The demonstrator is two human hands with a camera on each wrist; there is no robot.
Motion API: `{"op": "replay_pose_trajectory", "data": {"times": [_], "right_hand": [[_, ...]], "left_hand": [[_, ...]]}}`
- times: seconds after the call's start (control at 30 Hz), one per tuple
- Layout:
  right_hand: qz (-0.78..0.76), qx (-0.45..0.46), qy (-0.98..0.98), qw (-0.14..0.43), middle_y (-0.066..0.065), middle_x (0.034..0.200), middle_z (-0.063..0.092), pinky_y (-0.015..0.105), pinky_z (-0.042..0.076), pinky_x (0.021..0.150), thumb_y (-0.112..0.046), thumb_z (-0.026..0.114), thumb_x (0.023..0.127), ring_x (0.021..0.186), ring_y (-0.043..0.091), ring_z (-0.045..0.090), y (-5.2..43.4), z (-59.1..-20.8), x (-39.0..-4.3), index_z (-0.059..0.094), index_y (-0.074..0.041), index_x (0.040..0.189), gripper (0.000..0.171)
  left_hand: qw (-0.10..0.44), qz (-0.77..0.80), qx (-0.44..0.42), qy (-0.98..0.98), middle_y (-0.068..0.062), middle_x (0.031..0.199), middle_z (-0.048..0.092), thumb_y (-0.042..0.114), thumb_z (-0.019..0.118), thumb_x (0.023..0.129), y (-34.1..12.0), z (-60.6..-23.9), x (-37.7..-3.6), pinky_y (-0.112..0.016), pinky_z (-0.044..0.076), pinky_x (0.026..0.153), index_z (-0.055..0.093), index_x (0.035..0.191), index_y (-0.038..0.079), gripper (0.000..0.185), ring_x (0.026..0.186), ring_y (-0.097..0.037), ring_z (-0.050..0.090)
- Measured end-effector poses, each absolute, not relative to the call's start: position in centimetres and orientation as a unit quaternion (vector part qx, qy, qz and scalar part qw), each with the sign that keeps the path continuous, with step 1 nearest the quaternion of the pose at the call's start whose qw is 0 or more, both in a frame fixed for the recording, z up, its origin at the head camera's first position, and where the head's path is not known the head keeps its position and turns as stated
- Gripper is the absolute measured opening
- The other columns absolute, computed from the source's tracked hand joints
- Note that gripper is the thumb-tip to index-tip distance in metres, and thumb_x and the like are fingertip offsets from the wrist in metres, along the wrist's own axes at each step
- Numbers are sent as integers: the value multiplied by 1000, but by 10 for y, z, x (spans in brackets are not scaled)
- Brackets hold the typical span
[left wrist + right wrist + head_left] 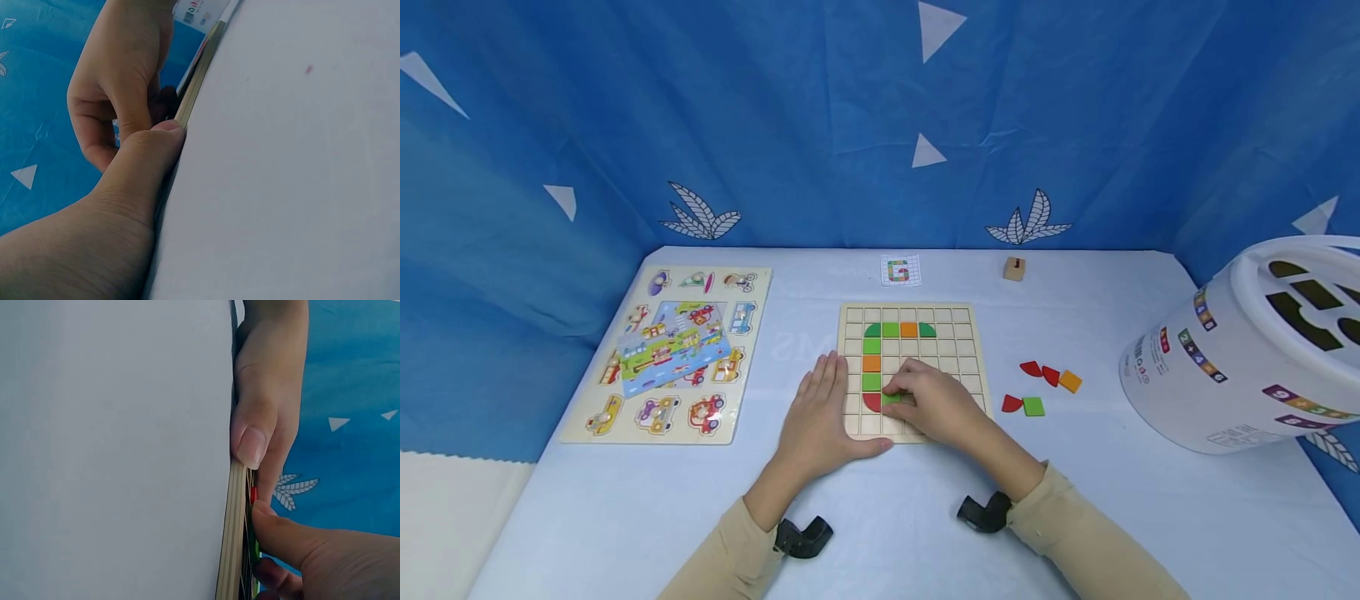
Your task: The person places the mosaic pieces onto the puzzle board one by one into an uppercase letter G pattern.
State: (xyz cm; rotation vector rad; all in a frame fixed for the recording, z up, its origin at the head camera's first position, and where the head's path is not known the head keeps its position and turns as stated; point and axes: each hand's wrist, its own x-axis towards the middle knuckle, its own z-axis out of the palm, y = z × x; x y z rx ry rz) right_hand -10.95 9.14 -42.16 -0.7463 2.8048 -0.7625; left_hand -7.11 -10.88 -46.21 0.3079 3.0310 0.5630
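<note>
A wooden grid board (951,379) lies mid-table, with green, orange and red tiles in several of its squares. My right hand (942,404) pinches a green square tile (891,399) between thumb and fingers, at the square right of a red quarter-round tile (872,402). In the right wrist view the thumb (290,540) lies against the green piece at board level. Along the board's left and front edges rests my left hand (822,417), fingers straight and thumb spread on the near edge. The left wrist view shows that thumb (147,159) touching the board's edge.
Right of the board lie loose tiles: red quarter-rounds (1031,369), an orange square (1070,382) and a green square (1033,407). Behind it are a pattern card (900,271) and a small wooden block (1014,268). A picture puzzle (572,425) lies left; a white bucket (1165,383) stands right.
</note>
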Motion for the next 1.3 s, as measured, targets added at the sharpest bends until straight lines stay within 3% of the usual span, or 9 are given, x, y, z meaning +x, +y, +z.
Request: {"op": "replay_pose_trajectory", "data": {"times": [0.37,0.73,0.93,1.1,1.3], "right_hand": [[-225,-265,935,76,-16,91,64,18,44,60,-30,82,82,71,-2,54,98,-417,-110,79,-23,105,24],[-262,-244,929,92,-13,95,65,21,51,73,-30,81,83,83,3,57,112,-416,-107,76,-24,108,26],[-266,-195,941,83,-12,86,59,24,48,65,-32,78,86,76,9,53,145,-410,-106,73,-24,114,29],[-256,-134,955,68,-6,88,61,24,46,58,-30,78,86,72,12,52,184,-405,-105,70,-19,120,36],[-212,-60,975,29,4,85,62,27,45,58,-24,77,87,72,18,53,229,-408,-104,66,-11,126,43]], "left_hand": [[23,183,99,978,-14,167,10,88,60,65,-108,-461,-71,-46,14,126,12,158,0,137,157,-27,5],[25,185,98,978,-13,168,8,88,60,65,-108,-464,-70,-46,14,126,11,158,1,137,157,-27,4],[28,188,95,977,-13,168,8,88,61,64,-108,-463,-71,-47,13,126,9,159,2,138,157,-27,4],[22,191,97,976,-13,168,8,86,64,64,-108,-463,-71,-48,14,126,10,158,1,137,157,-28,5],[20,187,101,977,-13,168,8,86,63,65,-108,-464,-72,-47,14,126,10,159,2,137,157,-27,5]]}}
